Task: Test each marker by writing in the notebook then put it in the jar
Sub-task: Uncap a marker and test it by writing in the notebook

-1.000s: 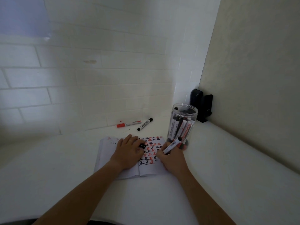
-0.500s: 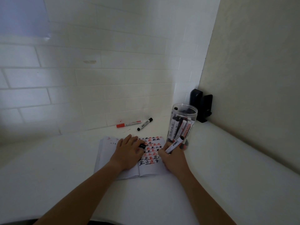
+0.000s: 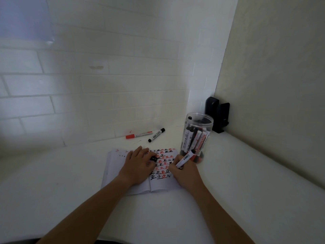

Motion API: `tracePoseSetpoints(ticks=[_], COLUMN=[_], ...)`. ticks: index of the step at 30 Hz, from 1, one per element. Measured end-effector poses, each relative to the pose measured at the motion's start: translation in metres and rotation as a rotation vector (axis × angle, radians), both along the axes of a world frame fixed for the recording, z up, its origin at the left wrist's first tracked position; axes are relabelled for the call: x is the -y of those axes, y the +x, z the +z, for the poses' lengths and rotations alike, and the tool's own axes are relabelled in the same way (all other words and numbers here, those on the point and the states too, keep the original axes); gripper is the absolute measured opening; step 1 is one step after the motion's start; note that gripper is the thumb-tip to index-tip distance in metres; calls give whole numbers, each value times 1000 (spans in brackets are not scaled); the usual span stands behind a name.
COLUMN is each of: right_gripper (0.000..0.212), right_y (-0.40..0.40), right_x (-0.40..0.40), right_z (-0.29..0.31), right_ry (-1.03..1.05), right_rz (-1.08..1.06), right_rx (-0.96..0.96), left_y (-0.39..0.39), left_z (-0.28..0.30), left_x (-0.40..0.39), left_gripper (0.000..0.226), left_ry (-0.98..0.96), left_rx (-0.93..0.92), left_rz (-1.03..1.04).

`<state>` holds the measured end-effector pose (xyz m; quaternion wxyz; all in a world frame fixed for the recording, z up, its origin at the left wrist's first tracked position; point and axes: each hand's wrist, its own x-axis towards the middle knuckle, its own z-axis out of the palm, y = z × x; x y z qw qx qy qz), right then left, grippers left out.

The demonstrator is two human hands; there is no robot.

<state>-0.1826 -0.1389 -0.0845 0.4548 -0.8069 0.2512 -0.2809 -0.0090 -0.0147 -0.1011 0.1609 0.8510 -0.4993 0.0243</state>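
An open notebook [image 3: 158, 186] lies on the white table, its right page filled with rows of red and black characters. My right hand [image 3: 184, 173] grips a white marker [image 3: 185, 158] with its tip down on the lower rows of that page. My left hand [image 3: 139, 166] rests on the notebook and holds a small black cap [image 3: 153, 158] under its fingers. A clear plastic jar [image 3: 197, 136] with several markers inside stands just right of the notebook. A red-capped marker [image 3: 139, 135] and a black-capped marker [image 3: 156, 135] lie behind the notebook.
A black holder [image 3: 218, 117] stands in the corner behind the jar. A white tiled wall runs along the back, and a beige panel [image 3: 272, 85] closes off the right side. The table's white top [image 3: 52, 182] stretches out to the left of the notebook.
My right hand has shifted slightly while writing, and the marker's top end has swung a little up and to the right. My left hand stays in place.
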Motion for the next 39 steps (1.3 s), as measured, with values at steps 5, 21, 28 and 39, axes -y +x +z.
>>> tracePoseSetpoints(ticks=[5,21,28,39], right_gripper=[23,29,14,11], right_y=[-2,-2,-6,-7], right_x=[0,0,-2,-6], right_z=[3,3,9,13], right_ry=[-3,-67,-7,75], right_rz=[28,-1,82,140], right_rx=[6,117,254,305], left_y=[-1,-2,-11,-17], left_z=[1,6,13,18], left_x=[-1,-3,-9,-11], left_gripper=[68,43,21,21], left_ry=[-4,-211,-407,-407], left_rx=[11,-34,6,-35], left_rz=[-1,-23,-224,-289])
